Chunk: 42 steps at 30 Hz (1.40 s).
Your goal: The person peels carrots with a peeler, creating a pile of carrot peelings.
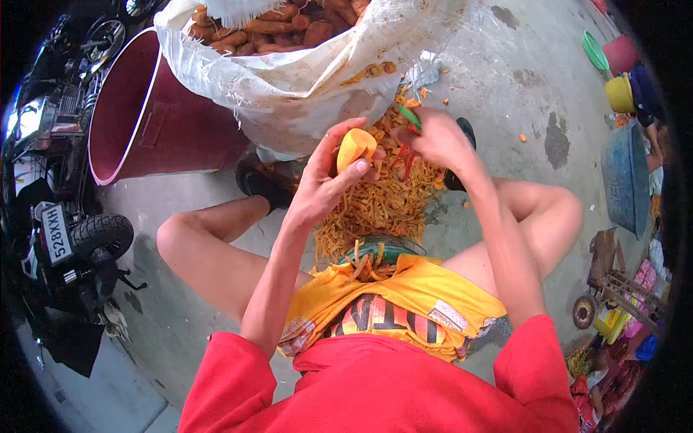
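My left hand [330, 169] is wrapped round a bright orange peeled carrot [355, 148], thick and with a pale cut surface facing up. To its right, my right hand [433, 137] is closed on a small hand tool [408, 117] with green and red parts, which looks like a peeler; its blade is not clear. The tool and the carrot are apart. Below both hands, a heap of orange peelings [375, 206] covers the floor between my legs. Just beyond my hands stands a white woven sack [289, 108], its top open on unpeeled carrots [289, 29].
A large maroon tub [155, 123] lies tilted left of the sack. Motorcycles with a plate [56, 231] line the left side. At right are a blue basin [625, 177], a yellow container [619, 94] and a wheeled metal frame [613, 281]. Another person's arm shows at the far right.
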Tool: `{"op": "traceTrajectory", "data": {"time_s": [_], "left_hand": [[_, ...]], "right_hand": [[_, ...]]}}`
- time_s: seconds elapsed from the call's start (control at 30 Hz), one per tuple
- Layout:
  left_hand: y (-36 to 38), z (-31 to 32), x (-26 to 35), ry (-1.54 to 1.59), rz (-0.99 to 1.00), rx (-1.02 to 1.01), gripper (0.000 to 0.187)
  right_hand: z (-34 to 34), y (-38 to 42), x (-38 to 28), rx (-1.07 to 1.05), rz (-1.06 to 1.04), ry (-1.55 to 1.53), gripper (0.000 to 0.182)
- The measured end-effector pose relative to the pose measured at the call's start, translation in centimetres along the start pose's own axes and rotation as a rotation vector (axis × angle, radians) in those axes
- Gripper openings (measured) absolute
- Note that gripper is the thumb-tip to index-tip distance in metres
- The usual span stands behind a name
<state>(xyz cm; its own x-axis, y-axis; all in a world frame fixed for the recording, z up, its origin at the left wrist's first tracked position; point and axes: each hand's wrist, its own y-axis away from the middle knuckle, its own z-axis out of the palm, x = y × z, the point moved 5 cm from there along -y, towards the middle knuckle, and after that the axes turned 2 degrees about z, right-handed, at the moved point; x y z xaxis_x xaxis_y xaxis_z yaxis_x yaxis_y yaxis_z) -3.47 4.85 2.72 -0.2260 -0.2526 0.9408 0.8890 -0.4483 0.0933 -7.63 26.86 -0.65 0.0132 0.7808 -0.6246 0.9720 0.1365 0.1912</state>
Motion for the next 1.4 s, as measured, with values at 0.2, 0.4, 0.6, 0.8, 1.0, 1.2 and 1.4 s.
{"op": "traceTrajectory", "data": {"time_s": [0.2, 0.4, 0.6, 0.8, 1.0, 1.2, 1.4], "left_hand": [[-0.4, -0.5, -2.1, 0.175, -0.089, 0.005, 0.037], [0.4, 0.2, -3.8, 0.125, -0.423, 0.173, 0.040], [-0.2, -0.2, -4.4, 0.506, -0.423, 0.296, 0.038], [-0.1, -2.8, -4.7, 0.682, -0.363, 0.430, 0.030], [0.0, -3.6, -4.8, 0.637, -0.307, 0.538, 0.031], [0.0, -3.8, -4.5, 0.540, -0.232, 0.534, 0.033], [0.0, -2.9, -2.9, 0.473, -0.218, 0.605, 0.034]], "right_hand": [[-2.0, -1.3, 0.6, 0.211, 0.069, -0.653, 0.057], [0.4, -0.3, -3.7, 0.122, 0.053, -1.008, 0.070], [-0.8, 0.4, -7.2, 0.095, -0.127, -0.696, 0.061], [-1.2, 2.8, -7.2, 0.111, -0.194, -0.367, 0.037], [1.1, 4.6, -8.9, -0.004, -0.134, -0.161, 0.044], [2.2, 5.5, -10.6, -0.190, -0.156, -0.106, 0.087], [3.1, 5.4, -10.6, -0.168, -0.165, -0.078, 0.088]]}}
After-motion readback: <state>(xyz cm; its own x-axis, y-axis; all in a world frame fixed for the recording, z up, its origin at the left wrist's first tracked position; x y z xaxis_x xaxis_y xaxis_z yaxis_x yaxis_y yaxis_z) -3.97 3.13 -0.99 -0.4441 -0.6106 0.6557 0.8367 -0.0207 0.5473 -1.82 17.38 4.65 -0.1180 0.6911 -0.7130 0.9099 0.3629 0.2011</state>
